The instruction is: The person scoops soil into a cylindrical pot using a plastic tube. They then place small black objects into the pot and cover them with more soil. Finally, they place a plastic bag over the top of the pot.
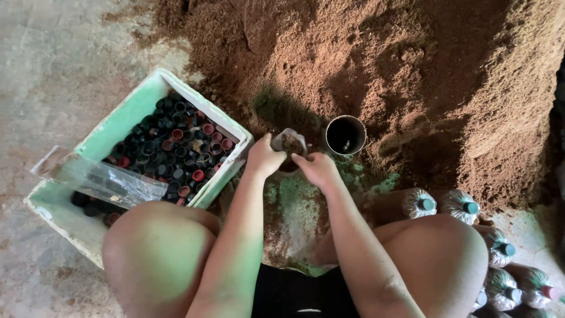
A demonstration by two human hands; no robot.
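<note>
I see my left hand (pixel 264 156) and right hand (pixel 316 168) gripping a clear bag (pixel 289 143) of soil, fingers curled on its rim, just left of the tube (pixel 345 135), box (pixel 126 115) of caps (pixel 176 147) further left

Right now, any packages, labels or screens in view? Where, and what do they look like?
No labels or screens to make out.
Clear plastic bag: between left hand and right hand, holding brown fill.
Filled bags: lower right, rounded, green or red caps.
Flat clear bags: lying across the foam box, pale green, full of dark and red caps.
</note>
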